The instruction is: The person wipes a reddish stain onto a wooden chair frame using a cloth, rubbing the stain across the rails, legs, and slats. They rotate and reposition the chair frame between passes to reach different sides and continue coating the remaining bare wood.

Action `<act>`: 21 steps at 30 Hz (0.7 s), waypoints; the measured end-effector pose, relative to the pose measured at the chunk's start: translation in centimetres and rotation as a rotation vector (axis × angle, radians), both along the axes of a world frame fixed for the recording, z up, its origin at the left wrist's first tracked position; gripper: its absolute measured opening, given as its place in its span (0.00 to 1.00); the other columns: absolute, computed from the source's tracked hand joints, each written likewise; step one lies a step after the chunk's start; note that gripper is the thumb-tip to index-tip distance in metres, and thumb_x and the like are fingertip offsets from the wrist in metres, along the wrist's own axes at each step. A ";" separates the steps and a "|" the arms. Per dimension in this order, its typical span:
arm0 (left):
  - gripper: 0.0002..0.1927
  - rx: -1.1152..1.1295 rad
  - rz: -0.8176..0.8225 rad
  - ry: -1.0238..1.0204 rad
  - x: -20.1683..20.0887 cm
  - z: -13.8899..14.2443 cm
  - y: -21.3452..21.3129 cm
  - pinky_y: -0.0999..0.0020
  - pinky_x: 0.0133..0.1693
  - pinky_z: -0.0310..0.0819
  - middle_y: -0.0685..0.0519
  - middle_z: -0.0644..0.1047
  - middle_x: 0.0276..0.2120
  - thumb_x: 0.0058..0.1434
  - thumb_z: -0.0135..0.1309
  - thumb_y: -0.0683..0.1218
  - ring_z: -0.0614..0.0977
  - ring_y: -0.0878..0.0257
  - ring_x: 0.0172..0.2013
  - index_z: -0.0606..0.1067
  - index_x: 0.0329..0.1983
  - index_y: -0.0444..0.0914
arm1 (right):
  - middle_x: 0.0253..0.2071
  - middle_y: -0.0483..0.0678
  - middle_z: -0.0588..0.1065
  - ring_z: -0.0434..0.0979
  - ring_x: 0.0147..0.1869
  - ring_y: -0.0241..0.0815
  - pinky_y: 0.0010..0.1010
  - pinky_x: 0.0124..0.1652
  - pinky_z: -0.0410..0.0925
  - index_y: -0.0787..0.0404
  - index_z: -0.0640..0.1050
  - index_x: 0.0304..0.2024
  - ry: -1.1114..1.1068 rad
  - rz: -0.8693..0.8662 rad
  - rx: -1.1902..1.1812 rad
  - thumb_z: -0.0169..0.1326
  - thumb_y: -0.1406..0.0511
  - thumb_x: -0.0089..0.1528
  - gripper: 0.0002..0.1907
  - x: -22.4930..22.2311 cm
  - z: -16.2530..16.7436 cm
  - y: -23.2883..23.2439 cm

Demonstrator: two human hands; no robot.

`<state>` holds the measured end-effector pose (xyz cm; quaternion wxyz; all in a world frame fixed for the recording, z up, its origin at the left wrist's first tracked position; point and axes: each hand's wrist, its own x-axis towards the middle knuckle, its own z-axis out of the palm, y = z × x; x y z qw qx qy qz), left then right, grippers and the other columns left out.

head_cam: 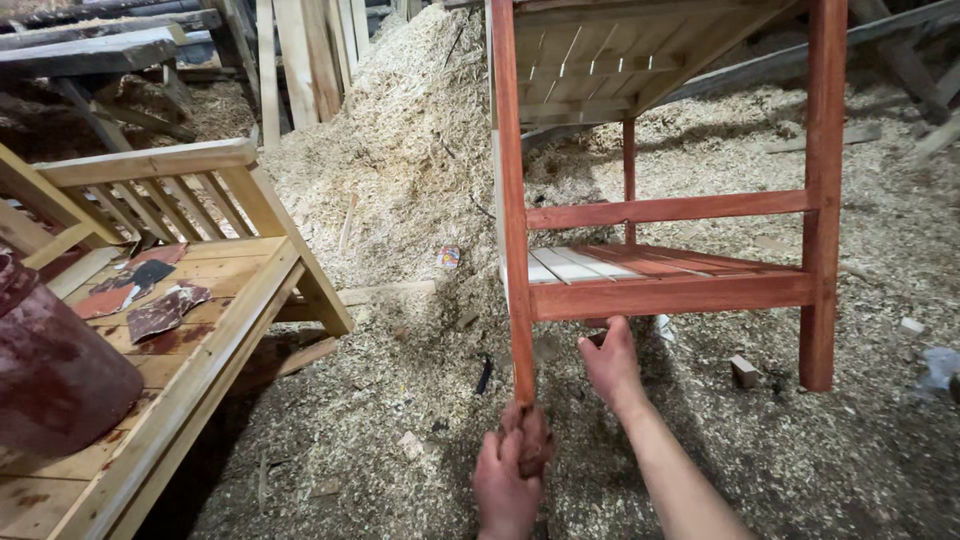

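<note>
Head view: the left hand [505, 485] clutches a stained rag [528, 435] against the near left leg [517, 300] of the red-stained wooden stand [665, 295]; the right hand [610, 362], fingers loosely curled, touches under its lower rail.

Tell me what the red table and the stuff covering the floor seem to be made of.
The red table looks like slatted wood under a reddish-brown stain; grain shows through, and some shelf slats remain pale. The floor covering appears to be heaped wood shavings and sawdust. The left hand grips what seems a stained rag.
</note>
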<state>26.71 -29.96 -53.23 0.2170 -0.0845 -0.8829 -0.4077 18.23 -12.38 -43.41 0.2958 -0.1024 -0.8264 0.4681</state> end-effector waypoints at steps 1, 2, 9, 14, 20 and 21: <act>0.19 0.080 0.000 0.072 -0.2 0.3 0.1 0.57 0.39 0.82 0.51 0.75 0.41 0.56 0.64 0.43 0.82 0.51 0.37 0.76 0.51 0.49 | 0.43 0.57 0.77 0.80 0.46 0.50 0.40 0.47 0.72 0.68 0.72 0.47 0.005 0.006 -0.014 0.63 0.67 0.56 0.20 0.0 -0.1 0.0; 0.21 0.094 0.021 0.097 -0.5 0.6 0.0 0.55 0.39 0.81 0.50 0.75 0.41 0.53 0.64 0.42 0.81 0.49 0.37 0.75 0.50 0.47 | 0.44 0.57 0.78 0.80 0.46 0.50 0.40 0.47 0.72 0.67 0.72 0.48 0.009 0.011 -0.028 0.63 0.67 0.56 0.20 -0.1 -0.2 -0.1; 0.23 0.103 0.064 0.234 -3.1 0.7 1.2 0.52 0.39 0.77 0.46 0.73 0.43 0.48 0.64 0.42 0.79 0.45 0.40 0.73 0.48 0.42 | 0.48 0.55 0.76 0.81 0.46 0.49 0.39 0.47 0.73 0.66 0.71 0.49 -0.031 0.072 -0.048 0.61 0.66 0.57 0.20 -0.2 -0.9 0.6; 0.22 0.045 0.108 0.114 -5.9 3.1 1.8 0.52 0.36 0.76 0.48 0.72 0.41 0.56 0.60 0.46 0.79 0.48 0.37 0.72 0.54 0.47 | 0.49 0.54 0.76 0.78 0.50 0.48 0.39 0.49 0.71 0.65 0.71 0.51 -0.053 0.127 0.003 0.62 0.66 0.57 0.22 -0.2 -1.1 1.6; 0.15 0.060 0.074 0.182 -12.2 10.8 2.2 0.52 0.34 0.76 0.49 0.74 0.38 0.59 0.61 0.51 0.80 0.47 0.35 0.75 0.49 0.50 | 0.47 0.51 0.75 0.79 0.45 0.44 0.36 0.44 0.73 0.65 0.70 0.50 -0.114 0.187 -0.115 0.60 0.68 0.60 0.19 0.3 -0.8 1.8; 0.14 0.010 0.073 0.305 -12.7 11.6 1.8 0.49 0.35 0.75 0.48 0.75 0.38 0.57 0.62 0.49 0.80 0.45 0.36 0.76 0.47 0.49 | 0.46 0.49 0.75 0.79 0.42 0.43 0.36 0.42 0.74 0.64 0.69 0.51 -0.152 0.201 -0.177 0.59 0.68 0.61 0.19 0.3 -0.8 1.7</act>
